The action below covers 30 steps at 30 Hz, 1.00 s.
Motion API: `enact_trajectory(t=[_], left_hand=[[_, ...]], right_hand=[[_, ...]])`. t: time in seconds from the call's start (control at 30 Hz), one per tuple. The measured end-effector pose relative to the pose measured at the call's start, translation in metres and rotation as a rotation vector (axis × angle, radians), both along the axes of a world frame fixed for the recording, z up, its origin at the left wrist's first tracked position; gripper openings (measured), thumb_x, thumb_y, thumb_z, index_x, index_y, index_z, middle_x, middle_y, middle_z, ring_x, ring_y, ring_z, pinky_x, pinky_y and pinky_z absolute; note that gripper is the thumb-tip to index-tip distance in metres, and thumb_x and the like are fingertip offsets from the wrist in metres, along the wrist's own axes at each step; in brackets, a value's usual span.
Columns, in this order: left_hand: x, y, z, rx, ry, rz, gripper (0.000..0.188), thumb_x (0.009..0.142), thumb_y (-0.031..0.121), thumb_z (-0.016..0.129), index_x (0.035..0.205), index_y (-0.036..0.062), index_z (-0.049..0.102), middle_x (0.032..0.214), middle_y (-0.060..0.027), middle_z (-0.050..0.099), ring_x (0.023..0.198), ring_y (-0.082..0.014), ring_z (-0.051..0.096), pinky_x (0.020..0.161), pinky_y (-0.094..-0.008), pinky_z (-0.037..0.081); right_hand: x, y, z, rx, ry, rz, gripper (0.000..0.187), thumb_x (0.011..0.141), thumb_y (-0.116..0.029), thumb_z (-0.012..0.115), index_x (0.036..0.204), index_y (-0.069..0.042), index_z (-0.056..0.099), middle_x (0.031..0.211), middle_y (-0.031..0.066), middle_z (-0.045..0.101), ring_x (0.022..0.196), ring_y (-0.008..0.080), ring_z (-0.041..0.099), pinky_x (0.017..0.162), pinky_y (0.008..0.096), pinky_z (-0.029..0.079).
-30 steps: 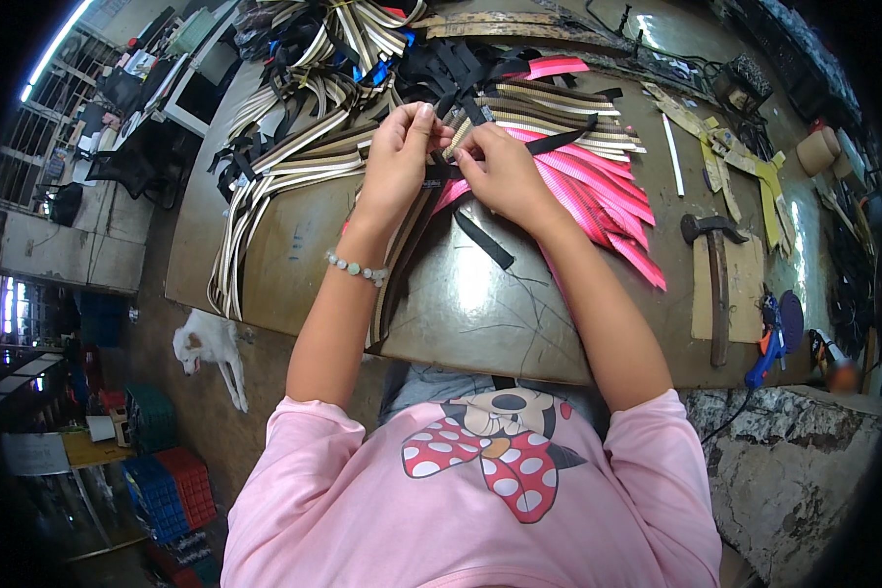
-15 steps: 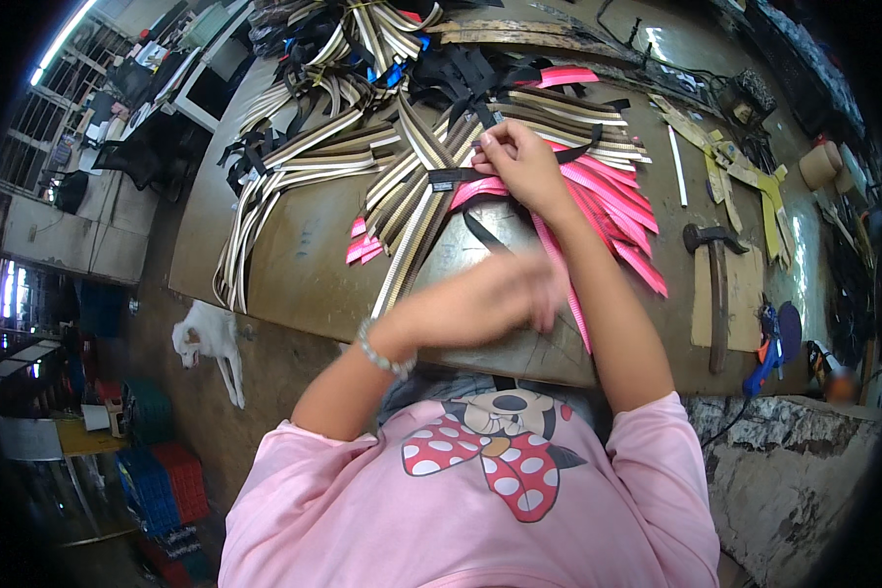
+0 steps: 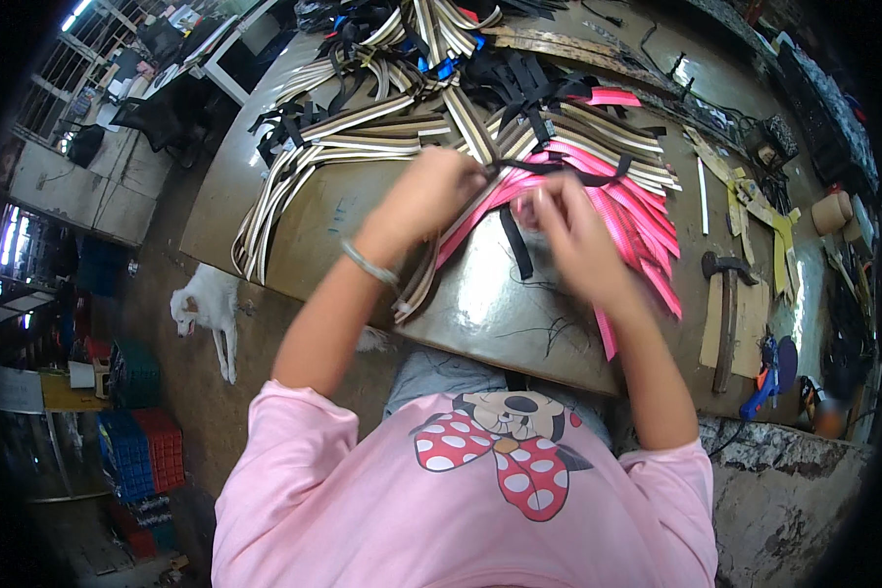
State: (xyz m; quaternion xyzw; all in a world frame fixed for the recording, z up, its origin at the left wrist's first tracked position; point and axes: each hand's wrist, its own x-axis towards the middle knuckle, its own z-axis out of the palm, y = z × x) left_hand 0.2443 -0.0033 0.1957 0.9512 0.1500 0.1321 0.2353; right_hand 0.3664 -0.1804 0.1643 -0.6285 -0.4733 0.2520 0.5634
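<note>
My left hand [image 3: 431, 194] is closed at the left side of a pile of brown-and-cream striped straps [image 3: 603, 132]; its fingertips are partly hidden against the straps and a black band. Striped strap ends hang below it toward the table edge. My right hand [image 3: 580, 235] is over bright pink straps [image 3: 627, 230], its fingers curled and blurred, so whether it holds anything is unclear. A black strap [image 3: 603, 178] curves over the pile just above that hand. A short black strap piece [image 3: 515, 245] lies on the table between my hands.
Another striped strap bundle [image 3: 309, 157] lies at the left of the metal table [image 3: 470, 314]. A hammer [image 3: 725, 323] rests on cardboard at the right, near blue-handled scissors [image 3: 758, 390]. Yellow strips [image 3: 779, 235] lie beyond. A white dog [image 3: 209, 309] stands on the floor at left.
My left hand has swung up and left from the table's front to the striped straps. My right hand has come down off the black band toward the pink straps. The view has shifted slightly.
</note>
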Motion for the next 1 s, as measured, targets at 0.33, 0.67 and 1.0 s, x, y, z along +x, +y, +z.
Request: enact_trajectory(t=[0.33,0.67,1.0], left_hand=[[-0.106,0.229,0.054,-0.698,0.061,0.243,0.038,0.091,0.02,0.063,0.125,0.0042,0.056,0.113,-0.0113,0.066,0.103,-0.0193,0.064,0.083,-0.0338,0.053],[0.042,0.027,-0.008,0.157,-0.032,0.176,0.107,0.072,0.065,0.071,0.135,-0.014,0.036,0.133,-0.0314,0.047,0.126,-0.0396,0.047,0.105,-0.0425,0.039],[0.01,-0.037,-0.052,0.174,-0.154,-0.073,0.074,0.079,0.034,0.072,0.132,-0.0077,0.041,0.126,-0.026,0.052,0.112,-0.0401,0.052,0.098,-0.0435,0.041]], right_hand=[[-0.061,-0.161,-0.022,-0.366,-0.479,-0.099,0.014,0.096,-0.003,0.043,0.106,0.0,0.051,0.129,0.0194,0.055,0.126,0.0363,0.048,0.111,0.0466,0.032],[-0.022,-0.234,-0.022,-0.133,-0.443,-1.013,0.021,0.103,-0.013,0.04,0.114,0.003,0.048,0.112,0.015,0.061,0.104,0.0237,0.058,0.097,0.0343,0.042],[0.075,-0.199,0.021,0.055,-0.14,-1.056,0.018,0.092,-0.01,0.063,0.103,0.005,0.062,0.093,0.0118,0.063,0.072,0.0155,0.057,0.071,0.029,0.048]])
